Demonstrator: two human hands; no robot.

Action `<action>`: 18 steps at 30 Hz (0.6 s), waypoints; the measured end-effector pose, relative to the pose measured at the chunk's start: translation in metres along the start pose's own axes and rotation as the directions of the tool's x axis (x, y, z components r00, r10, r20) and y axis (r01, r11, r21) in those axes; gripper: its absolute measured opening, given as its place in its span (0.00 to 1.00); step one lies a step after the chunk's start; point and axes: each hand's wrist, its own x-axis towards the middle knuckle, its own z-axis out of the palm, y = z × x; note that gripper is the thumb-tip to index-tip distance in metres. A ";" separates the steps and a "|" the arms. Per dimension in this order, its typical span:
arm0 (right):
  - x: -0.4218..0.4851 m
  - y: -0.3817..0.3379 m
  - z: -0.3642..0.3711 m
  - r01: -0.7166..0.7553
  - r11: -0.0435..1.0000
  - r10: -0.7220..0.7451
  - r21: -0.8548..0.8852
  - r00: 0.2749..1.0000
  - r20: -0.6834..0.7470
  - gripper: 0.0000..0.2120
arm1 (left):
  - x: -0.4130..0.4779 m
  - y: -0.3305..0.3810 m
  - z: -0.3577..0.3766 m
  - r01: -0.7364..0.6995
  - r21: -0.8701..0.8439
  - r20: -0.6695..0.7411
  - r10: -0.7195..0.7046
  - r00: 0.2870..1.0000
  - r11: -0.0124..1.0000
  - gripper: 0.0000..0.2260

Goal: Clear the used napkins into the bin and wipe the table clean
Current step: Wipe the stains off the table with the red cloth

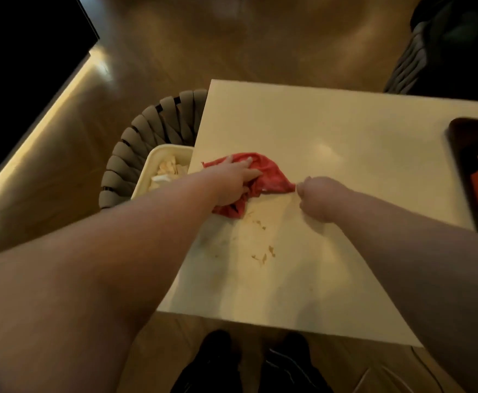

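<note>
"So where does the wiping stand?" asks the first observer.

"The crumpled red cloth (pixel 272 173) lies on the cream tabletop (pixel 331 129), near its left edge," says the second. "The person's left hand (pixel 236 182) presses on it with fingers fairly straight, its grip apart. The right hand (pixel 314 198) has its grip pinched together on the cloth's right corner, drawing it to a point."

"And the mess?"

"Brown crumbs and smears (pixel 263 252) lie on the nearer side of the cloth, untouched by it. The crumpled napkins (pixel 169 170) already sit in the cream plastic bin (pixel 161 153), which appears to rest on a grey woven chair (pixel 144 137) just beside the tabletop's left edge."

"What could go wrong?"

"Most likely a sweep toward the near edge would push crumbs onto the floor, since the bin is off to the left, not in front. A bunched cloth may also smear the stains rather than lift them; with one corner stretched out, only part of it bears on the surface. And a wide stroke to the right could knock the dark tray (pixel 459 131) at the far right."
</note>
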 end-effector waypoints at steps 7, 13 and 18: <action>0.001 0.002 0.001 0.046 0.988 -0.041 -0.150 0.999 0.036 0.18 | -0.017 -0.010 0.021 0.033 -0.167 -0.060 -0.044 0.997 0.985 0.28; -0.004 -0.003 -0.001 0.025 0.985 -0.017 -0.168 0.999 0.045 0.22 | -0.056 -0.032 0.043 0.152 -0.287 -0.076 -0.181 0.981 0.946 0.25; -0.009 -0.005 -0.003 0.016 0.988 -0.008 -0.156 0.999 0.052 0.24 | -0.093 -0.032 0.071 0.205 -0.393 -0.064 -0.249 0.966 0.896 0.26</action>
